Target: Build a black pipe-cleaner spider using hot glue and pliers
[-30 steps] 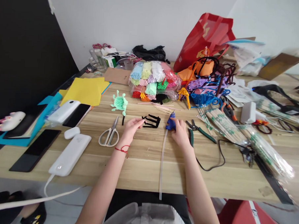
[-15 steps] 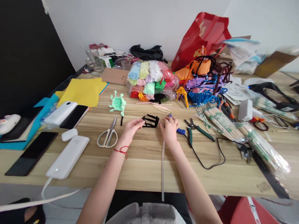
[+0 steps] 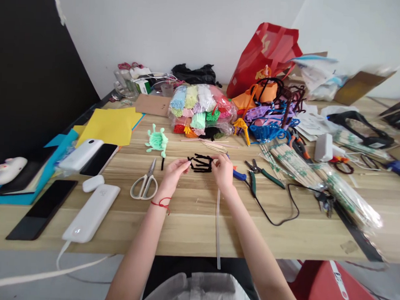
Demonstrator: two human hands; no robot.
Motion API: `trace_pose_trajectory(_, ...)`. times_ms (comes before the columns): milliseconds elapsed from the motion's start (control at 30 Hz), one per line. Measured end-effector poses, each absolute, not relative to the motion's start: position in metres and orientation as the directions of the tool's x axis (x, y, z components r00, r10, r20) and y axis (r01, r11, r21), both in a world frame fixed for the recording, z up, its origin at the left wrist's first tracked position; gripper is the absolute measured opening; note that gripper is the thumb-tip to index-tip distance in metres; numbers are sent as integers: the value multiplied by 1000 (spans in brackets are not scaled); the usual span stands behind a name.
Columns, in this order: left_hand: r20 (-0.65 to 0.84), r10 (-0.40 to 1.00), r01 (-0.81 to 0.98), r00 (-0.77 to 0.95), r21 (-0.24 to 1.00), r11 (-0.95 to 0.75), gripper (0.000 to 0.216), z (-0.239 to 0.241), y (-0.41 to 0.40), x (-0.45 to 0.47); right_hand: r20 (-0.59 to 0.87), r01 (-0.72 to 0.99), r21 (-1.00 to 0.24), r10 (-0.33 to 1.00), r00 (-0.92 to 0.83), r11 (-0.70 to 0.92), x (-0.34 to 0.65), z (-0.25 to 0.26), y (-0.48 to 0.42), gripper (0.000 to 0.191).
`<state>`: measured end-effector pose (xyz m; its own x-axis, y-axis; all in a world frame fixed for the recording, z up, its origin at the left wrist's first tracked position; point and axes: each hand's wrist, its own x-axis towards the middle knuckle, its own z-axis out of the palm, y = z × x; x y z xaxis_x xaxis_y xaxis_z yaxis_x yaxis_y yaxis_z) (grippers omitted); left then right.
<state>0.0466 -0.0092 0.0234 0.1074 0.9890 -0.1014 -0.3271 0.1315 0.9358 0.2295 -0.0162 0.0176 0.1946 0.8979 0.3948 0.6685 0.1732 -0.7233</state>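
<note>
Between my hands is a small comb-like frame of black pipe cleaners (image 3: 202, 169), just above the table. My right hand (image 3: 223, 172) pinches its right end between thumb and fingers. A short black pipe-cleaner piece sits in the fingertips of my left hand (image 3: 175, 174), at the frame's left end; I cannot tell whether they are joined. Partly hidden behind my right hand lies a blue glue gun (image 3: 239, 174), with a long clear glue stick (image 3: 218, 230) running toward the table's front edge. Another black pipe-cleaner piece (image 3: 162, 164) lies left of my left hand.
Scissors (image 3: 145, 183) and a mint-green pipe-cleaner figure (image 3: 157, 140) are at left. Green-handled pliers (image 3: 267, 174) and the black cord lie right. Bagged pipe cleaners (image 3: 201, 110) sit behind, bundled wooden sticks (image 3: 295, 165) further right. A white power bank (image 3: 91, 214) is front left.
My right hand has moved slightly left, from beside the black frame onto its right end. My left hand has shifted very little. The camera view has tilted slightly.
</note>
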Motion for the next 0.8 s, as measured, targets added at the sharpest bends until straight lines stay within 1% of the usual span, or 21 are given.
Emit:
trace_pose_trajectory(67, -66, 989, -292, 134, 951, 103, 26, 27, -12, 48, 402, 600, -772, 892, 205, 210, 229, 18, -25, 20)
trace_pose_trajectory(133, -46, 989, -236, 142, 969, 79, 24, 31, -16, 49, 442, 572, -778, 874, 202, 261, 227, 18, -33, 19)
trace_pose_trajectory(267, 2, 994, -129, 110, 992, 12, 20, 38, -22, 56, 535, 613, -712, 830, 159, 341, 224, 19, -41, 19)
trace_pose_trajectory(367, 48, 996, -62, 82, 997, -43, 17, 38, -26, 61, 571, 683, -643, 811, 125, 348, 222, 20, -43, 15)
trace_pose_trajectory(433, 62, 994, -32, 86, 998, -59, 16, 35, -27, 64, 607, 727, -589, 786, 112, 352, 222, 21, -44, 12)
trace_pose_trajectory(500, 70, 992, -8, 102, 998, -69, 15, 32, -28, 66, 661, 736, -550, 744, 96, 394, 222, 21, -43, 11)
trace_pose_trajectory(567, 79, 991, 15, 110, 997, -82, 15, 30, -28, 66, 703, 713, -534, 707, 76, 455, 223, 21, -42, 13)
trace_pose_trajectory(633, 89, 990, 37, 108, 995, -93, 15, 28, -28, 66, 714, 689, -534, 698, 57, 491, 223, 19, -41, 14)
trace_pose_trajectory(800, 128, 985, 109, 116, 984, -141, 15, 25, -28, 65, 695, 677, -550, 718, 46, 489, 223, 17, -42, 15)
